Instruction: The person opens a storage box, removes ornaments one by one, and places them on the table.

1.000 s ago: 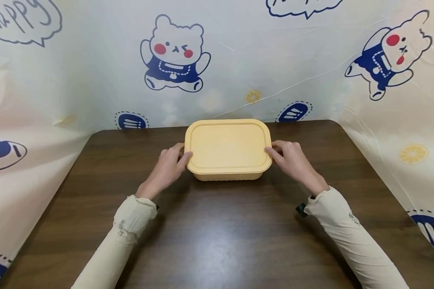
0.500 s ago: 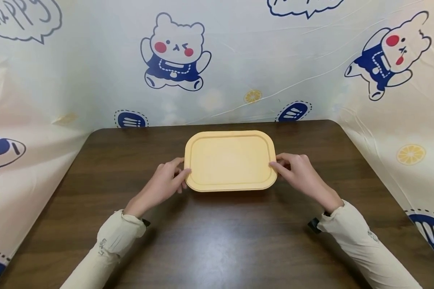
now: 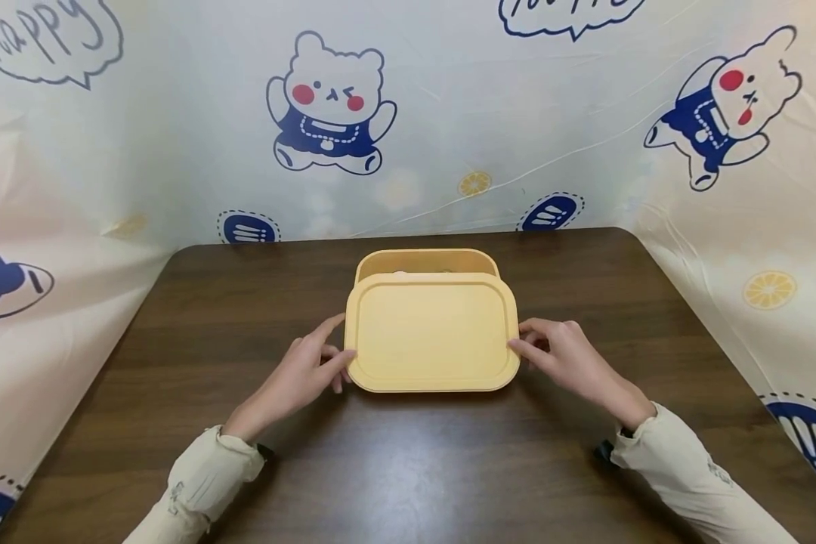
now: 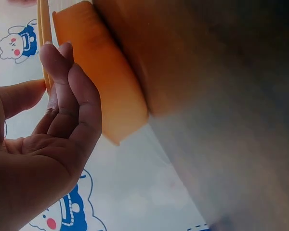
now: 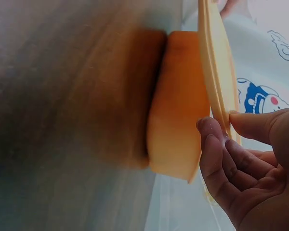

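Observation:
A yellow rectangular lid (image 3: 431,332) hangs just above the dark wooden table (image 3: 415,468), lifted off a yellow box (image 3: 425,262) whose open far rim shows behind it. My left hand (image 3: 332,353) pinches the lid's left edge, thumb on top. My right hand (image 3: 527,341) pinches the right edge the same way. In the left wrist view my fingers (image 4: 62,82) lie against the thin lid (image 4: 43,38) beside the box (image 4: 101,82). In the right wrist view my thumb and fingers (image 5: 216,139) grip the lid (image 5: 214,62), which stands off the box (image 5: 178,106).
A cartoon-printed plastic sheet (image 3: 408,113) walls in the table at the back and on both sides. Bare tabletop lies in front of the lid and to either side of the box. What is inside the box is mostly hidden.
The lid has come off the box and moved toward me with both hands holding it. The box's far rim now shows behind it.

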{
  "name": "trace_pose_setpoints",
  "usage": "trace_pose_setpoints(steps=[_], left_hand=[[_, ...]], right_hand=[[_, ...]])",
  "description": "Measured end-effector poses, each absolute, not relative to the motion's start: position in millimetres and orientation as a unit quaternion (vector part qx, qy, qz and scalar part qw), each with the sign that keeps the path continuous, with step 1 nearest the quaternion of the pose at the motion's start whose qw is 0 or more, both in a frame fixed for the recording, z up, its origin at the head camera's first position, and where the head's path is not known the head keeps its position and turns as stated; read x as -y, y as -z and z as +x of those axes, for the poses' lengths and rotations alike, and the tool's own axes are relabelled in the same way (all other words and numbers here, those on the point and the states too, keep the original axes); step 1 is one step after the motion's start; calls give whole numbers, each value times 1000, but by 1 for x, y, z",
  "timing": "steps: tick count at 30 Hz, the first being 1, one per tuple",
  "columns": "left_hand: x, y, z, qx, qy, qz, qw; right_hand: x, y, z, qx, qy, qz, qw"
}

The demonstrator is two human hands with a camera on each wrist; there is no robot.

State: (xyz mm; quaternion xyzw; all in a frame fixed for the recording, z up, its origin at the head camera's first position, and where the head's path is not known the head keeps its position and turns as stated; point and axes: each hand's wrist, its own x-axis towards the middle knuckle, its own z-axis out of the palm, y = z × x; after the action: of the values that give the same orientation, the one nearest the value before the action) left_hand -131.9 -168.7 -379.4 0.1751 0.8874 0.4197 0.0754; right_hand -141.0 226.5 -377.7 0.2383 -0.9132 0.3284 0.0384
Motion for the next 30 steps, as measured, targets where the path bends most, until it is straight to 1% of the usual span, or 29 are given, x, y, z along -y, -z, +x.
trace_pose_setpoints(steps=[7,17,24,27,30], left_hand=[[173,386,-119,-871,-448,166,111],[177,391,-107,-816,-516,159,207],[179,391,-96,-772,-537,188,284],[179,390,-94,-769,-533,186,301],[179,391,-95,-778,-519,186,302]], right_hand=[[-230,388,-130,909,-339,244,10],[-233,401,-113,904,-351,243,-24],[-231,405,-99,905,-344,248,-44],[-231,408,-96,904,-340,253,-54],[-232,410,-96,901,-345,253,-71]])
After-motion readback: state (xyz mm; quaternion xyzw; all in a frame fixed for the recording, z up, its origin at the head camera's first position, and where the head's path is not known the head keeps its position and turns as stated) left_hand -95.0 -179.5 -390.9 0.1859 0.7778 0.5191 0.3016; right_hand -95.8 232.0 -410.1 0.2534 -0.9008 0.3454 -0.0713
